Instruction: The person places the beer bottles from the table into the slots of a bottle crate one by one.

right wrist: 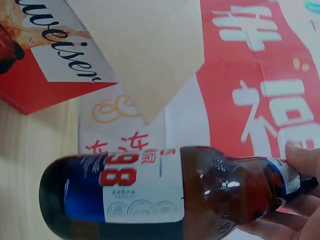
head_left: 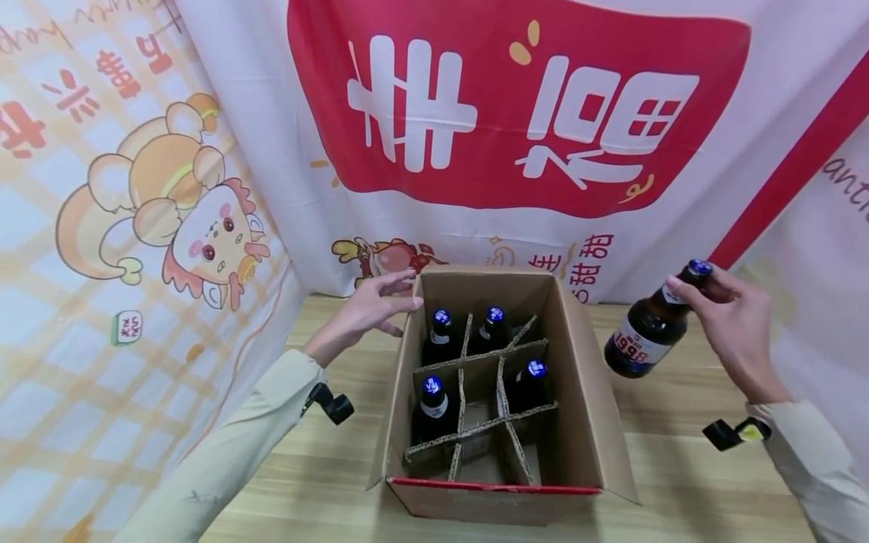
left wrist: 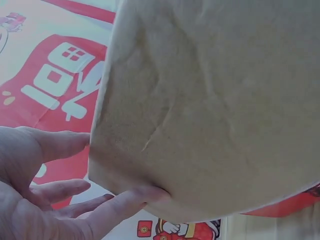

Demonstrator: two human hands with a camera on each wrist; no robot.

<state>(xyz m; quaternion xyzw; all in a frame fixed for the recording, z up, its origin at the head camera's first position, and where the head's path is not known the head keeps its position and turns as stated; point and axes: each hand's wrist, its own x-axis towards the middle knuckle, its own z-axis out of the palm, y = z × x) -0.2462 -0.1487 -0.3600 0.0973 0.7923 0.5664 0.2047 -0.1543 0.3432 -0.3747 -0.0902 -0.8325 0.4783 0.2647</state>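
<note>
My right hand (head_left: 736, 328) grips a brown glass beer bottle (head_left: 645, 338) by its neck, under a blue cap. The bottle is tilted, base toward the lower left, and held beside the box's right flap. Its white and blue label faces the right wrist camera. With spread fingers my left hand (head_left: 366, 309) touches the back left corner of an open cardboard box (head_left: 475, 505). In the left wrist view its thumb presses on a cardboard flap (left wrist: 200, 110). Several blue-capped bottles (head_left: 434, 407) stand upright inside the box between cardboard dividers (head_left: 489, 356).
A light wooden table (head_left: 305, 467) bears the box. White printed cloth with a red panel (head_left: 502, 128) hangs behind it, and a checked cartoon cloth (head_left: 136, 302) hangs on the left. The box's side flaps (head_left: 600, 400) stick outward. Black wrist cameras (head_left: 736, 434) sit on both sleeves.
</note>
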